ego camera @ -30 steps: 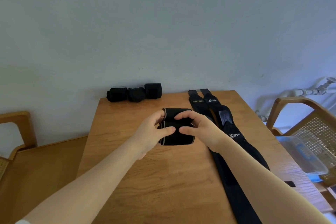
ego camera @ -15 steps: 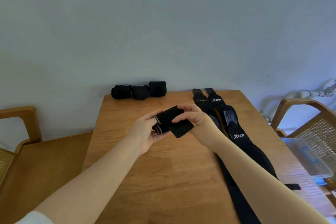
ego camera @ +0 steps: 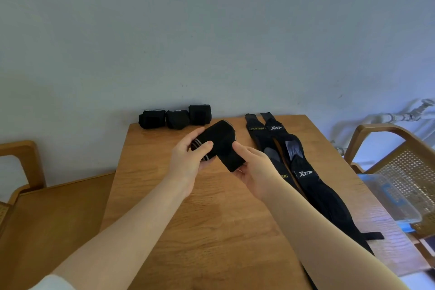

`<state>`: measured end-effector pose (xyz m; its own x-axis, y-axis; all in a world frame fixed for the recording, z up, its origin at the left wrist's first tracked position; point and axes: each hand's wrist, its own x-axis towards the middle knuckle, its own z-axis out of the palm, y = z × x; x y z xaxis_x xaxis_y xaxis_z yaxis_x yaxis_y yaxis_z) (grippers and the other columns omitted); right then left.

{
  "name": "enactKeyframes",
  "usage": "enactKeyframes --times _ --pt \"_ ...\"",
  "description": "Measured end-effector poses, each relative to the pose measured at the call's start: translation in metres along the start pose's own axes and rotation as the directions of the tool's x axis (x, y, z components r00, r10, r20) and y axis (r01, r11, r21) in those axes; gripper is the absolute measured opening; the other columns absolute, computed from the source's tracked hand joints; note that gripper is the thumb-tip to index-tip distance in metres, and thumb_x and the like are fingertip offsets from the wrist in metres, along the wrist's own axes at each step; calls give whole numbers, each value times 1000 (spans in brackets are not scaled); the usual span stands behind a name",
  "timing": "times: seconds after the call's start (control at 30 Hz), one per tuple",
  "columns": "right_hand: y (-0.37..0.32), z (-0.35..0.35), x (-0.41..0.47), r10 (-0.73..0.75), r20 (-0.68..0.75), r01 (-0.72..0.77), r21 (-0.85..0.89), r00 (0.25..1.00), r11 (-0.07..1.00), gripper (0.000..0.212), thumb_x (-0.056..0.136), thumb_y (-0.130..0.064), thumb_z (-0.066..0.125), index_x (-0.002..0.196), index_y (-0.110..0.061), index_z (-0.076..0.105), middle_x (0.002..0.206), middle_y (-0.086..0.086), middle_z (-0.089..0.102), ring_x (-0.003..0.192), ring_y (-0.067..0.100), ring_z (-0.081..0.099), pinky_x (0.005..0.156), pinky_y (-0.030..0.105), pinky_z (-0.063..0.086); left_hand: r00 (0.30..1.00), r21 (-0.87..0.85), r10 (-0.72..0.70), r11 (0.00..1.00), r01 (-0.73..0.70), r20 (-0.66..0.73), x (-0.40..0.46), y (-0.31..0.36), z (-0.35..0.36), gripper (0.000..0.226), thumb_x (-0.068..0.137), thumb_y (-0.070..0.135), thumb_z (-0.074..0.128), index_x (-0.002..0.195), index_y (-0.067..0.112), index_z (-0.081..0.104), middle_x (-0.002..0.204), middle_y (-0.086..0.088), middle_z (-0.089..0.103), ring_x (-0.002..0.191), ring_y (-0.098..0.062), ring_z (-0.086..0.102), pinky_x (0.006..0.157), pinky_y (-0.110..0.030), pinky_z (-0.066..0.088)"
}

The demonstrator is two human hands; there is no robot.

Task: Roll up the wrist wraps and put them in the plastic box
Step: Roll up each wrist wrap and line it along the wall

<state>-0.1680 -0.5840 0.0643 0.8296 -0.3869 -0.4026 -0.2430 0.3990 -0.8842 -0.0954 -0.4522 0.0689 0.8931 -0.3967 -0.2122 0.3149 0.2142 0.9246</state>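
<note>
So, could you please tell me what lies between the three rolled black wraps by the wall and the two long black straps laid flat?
In the head view, only bare wooden table separates the three rolled black wraps from the flat straps.

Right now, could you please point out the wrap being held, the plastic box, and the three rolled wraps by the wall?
held wrap (ego camera: 221, 141), head view, on its black middle.
plastic box (ego camera: 390, 198), head view, on its clear wall.
three rolled wraps (ego camera: 177, 119), head view, on the middle roll.
</note>
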Motion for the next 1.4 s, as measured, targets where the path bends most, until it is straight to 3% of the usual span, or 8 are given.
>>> enactKeyframes --times 0.4,0.6,0.7,0.87,1.0,1.1,1.2,1.4 --pt "0 -18 -1 -334 143 361 -464 932 809 4 87 -13 65 85 -15 68 82 -3 71 85 12 65 83 25 47 938 -332 -327 878 345 112 -4 0 4 20 92 11 56 111 5 58 113 -22 59 103 -30 64 66 -32 60" --pt "-2 -31 27 -797 404 513 -847 450 -139 21 79 -23 70 72 -6 60 62 -3 55 62 20 54 68 35 47 913 -233 -395 882 409 105 11 -2 18 16 93 16 55 106 6 52 102 -23 58 73 -27 68 60 -26 56" --pt "-4 -44 45 -825 480 343 -861 299 -377 36 81 -42 57 64 -10 56 61 0 60 62 23 60 73 36 49 920 -182 -375 902 390 113 24 -2 24 18 94 16 53 110 7 54 103 -22 58 70 -24 67 58 -24 54" --pt "-17 -49 68 -800 312 263 -944 512 -200 40 78 -48 67 73 -11 54 57 -2 56 54 19 54 59 33 46 955 -59 -272 958 280 118 48 -1 34 30 93 10 54 122 16 58 113 -18 59 88 -28 67 63 -27 56" --pt "-36 -49 89 -282 -30 164 -753 959 638 37 82 -12 71 113 -7 52 90 3 67 81 18 66 69 30 56 974 131 -122 987 98 190 69 -3 44 38 87 3 60 115 30 59 122 -5 55 105 -25 61 78 -35 57" --pt "-44 -65 101 -83 190 115 -163 978 980 32 88 7 55 117 -7 60 103 7 69 97 22 67 72 26 57 945 403 41 898 -178 326 84 -5 47 47 83 0 63 106 40 60 118 8 54 107 -17 56 85 -34 55" --pt "-53 -85 120 87 356 -152 158 930 976 28 94 -8 45 117 -5 60 112 16 66 104 32 65 83 43 56 865 553 161 710 -436 475 102 -5 46 52 80 0 66 106 43 55 120 26 48 111 -1 50 89 -20 50" --pt "-56 -101 177 163 446 -91 -180 880 979 52 82 -33 68 126 -8 55 131 23 51 117 35 55 85 43 54 795 745 165 279 -606 584 145 -26 50 58 79 11 71 119 41 42 132 17 30 111 -4 47 87 -20 46"
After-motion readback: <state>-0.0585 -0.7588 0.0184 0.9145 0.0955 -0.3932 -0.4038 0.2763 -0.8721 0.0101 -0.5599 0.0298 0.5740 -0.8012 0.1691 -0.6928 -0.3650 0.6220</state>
